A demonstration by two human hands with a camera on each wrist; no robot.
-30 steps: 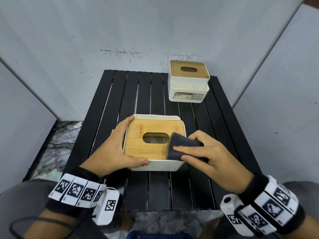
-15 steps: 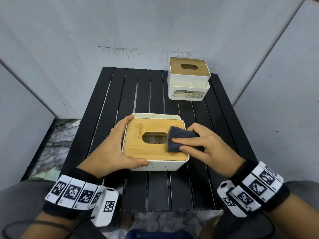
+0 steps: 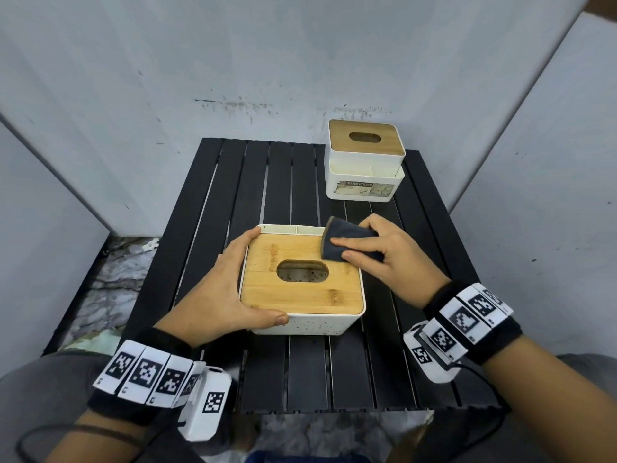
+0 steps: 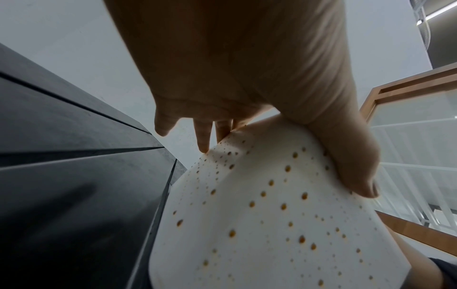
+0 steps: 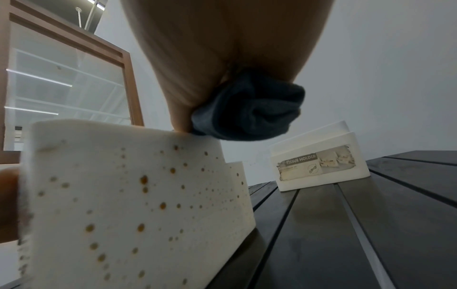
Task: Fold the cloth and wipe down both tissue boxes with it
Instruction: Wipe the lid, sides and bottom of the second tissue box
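Note:
A white speckled tissue box (image 3: 310, 324) with a bamboo lid (image 3: 293, 292) sits near the table's front. My left hand (image 3: 230, 289) grips its left side, thumb on the front wall (image 4: 356, 176), fingers along the far left edge. My right hand (image 3: 384, 259) holds a folded dark grey cloth (image 3: 340, 240) and presses it on the lid's far right corner; the right wrist view shows the cloth (image 5: 247, 109) bunched under the palm above the box (image 5: 128, 195). A second white tissue box (image 3: 365, 162) with a bamboo lid stands at the back right, also visible as the labelled tissue holder (image 5: 319, 164).
The black slatted table (image 3: 300, 372) is enclosed by grey walls at the back and both sides. Bare slats lie in front of the near box and to the left of the far box. A marbled floor (image 3: 110, 282) shows past the table's left edge.
My right hand slid the cloth from the lid's front right, beside the opening, up to its far right corner. The left hand kept its hold on the box.

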